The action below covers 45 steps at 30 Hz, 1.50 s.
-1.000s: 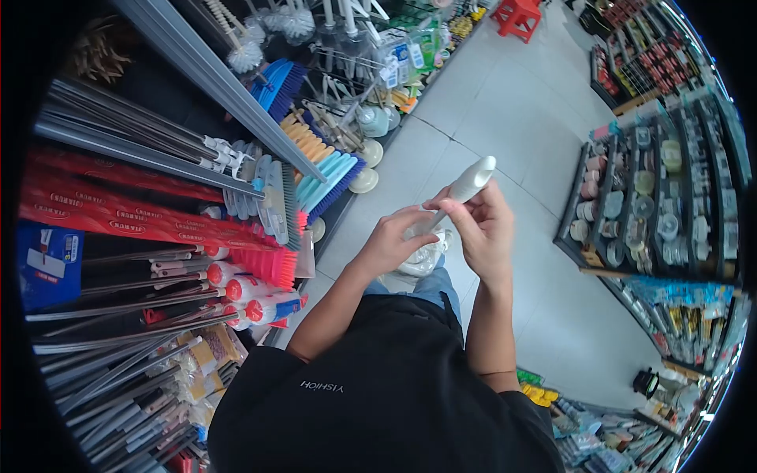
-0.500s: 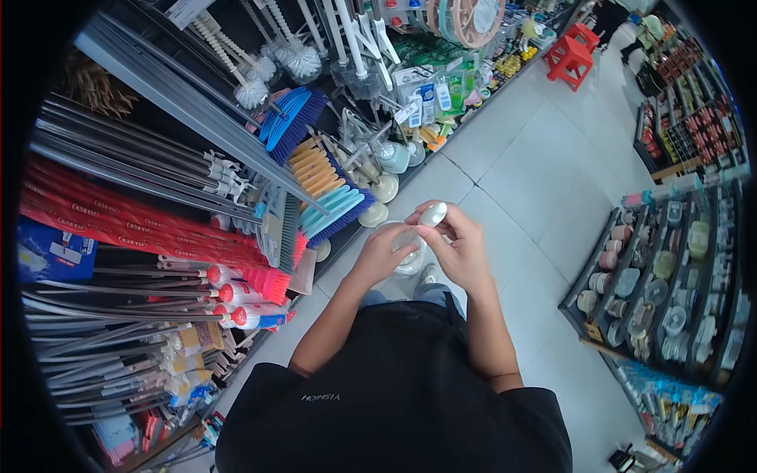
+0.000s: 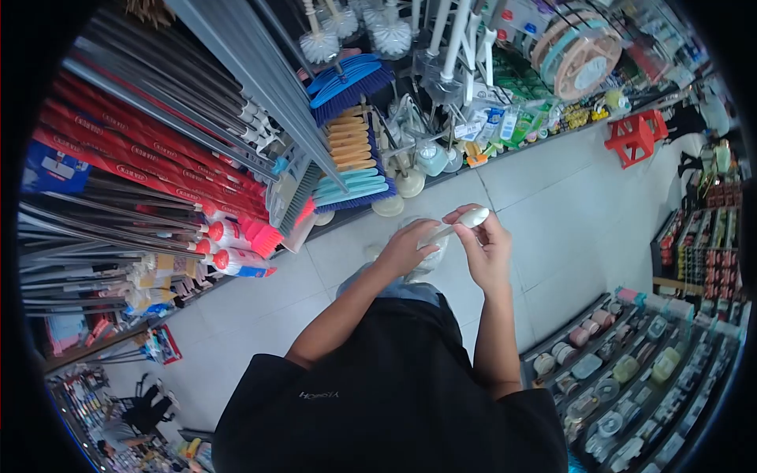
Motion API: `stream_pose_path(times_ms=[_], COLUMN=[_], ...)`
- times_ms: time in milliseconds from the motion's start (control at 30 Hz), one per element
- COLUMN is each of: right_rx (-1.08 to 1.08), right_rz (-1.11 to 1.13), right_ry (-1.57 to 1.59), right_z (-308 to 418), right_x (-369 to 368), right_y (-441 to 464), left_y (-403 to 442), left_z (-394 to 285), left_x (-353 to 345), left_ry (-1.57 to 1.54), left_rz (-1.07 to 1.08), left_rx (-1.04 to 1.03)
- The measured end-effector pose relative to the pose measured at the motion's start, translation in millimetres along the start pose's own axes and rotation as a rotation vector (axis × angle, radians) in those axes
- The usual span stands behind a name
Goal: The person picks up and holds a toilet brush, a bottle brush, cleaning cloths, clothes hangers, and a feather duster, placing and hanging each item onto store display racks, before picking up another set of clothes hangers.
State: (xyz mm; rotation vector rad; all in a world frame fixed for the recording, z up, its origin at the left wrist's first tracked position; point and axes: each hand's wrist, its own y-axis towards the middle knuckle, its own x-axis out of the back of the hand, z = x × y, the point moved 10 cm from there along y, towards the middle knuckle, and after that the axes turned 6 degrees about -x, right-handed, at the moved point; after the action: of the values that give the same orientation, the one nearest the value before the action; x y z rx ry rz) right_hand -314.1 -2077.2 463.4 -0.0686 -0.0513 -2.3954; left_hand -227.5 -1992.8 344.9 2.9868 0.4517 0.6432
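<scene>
Both hands are in front of my body at waist height. Between them is a long-handled thing with a glossy white oval end [image 3: 475, 217] and a paler, see-through shaft; its exact kind I cannot make out. My right hand [image 3: 490, 251] pinches it just below the oval end, thumb against fingers. My left hand [image 3: 404, 251] closes round the shaft farther left. Below the left hand shows a whitish, see-through rounded shape [image 3: 426, 264], partly hidden by the hand; whether it belongs to the same thing I cannot tell.
Broom heads [image 3: 351, 150], toilet brushes [image 3: 390, 35], plungers [image 3: 410, 181] and red-wrapped poles [image 3: 150, 154] fill the left and far shelving. A red stool [image 3: 635, 138] stands on the tiled floor [image 3: 544, 213]. Food containers [image 3: 623, 366] line racks at right; people are in the aisles.
My view has turned, so the shelving and stool have shifted rightward in it and another aisle shows at lower left. Both hands keep their hold, with the white oval end now pointing more to the right.
</scene>
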Motion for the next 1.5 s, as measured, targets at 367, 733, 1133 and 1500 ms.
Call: stream_pose_path(times_ms=[367,733,1133,1500], right_rx=[-0.006,-0.174,-0.248,-0.28], right_rz=[-0.031,0.104,0.256,0.436], right_ry=[-0.454,-0.593,-0.779,-0.642], right_z=[-89,-308,-457,-502], right_x=[8,52,67,38], right_y=[91,181,251,294], left_y=[-50,-225,-137,9], left_z=[104,202,160,201], left_x=[84,63,-14,-76], left_ry=[0.022,0.122,0.046,0.095], left_rz=[-0.178,-0.452,-0.669,-0.527], left_rx=[0.234,0.8,0.898,0.728])
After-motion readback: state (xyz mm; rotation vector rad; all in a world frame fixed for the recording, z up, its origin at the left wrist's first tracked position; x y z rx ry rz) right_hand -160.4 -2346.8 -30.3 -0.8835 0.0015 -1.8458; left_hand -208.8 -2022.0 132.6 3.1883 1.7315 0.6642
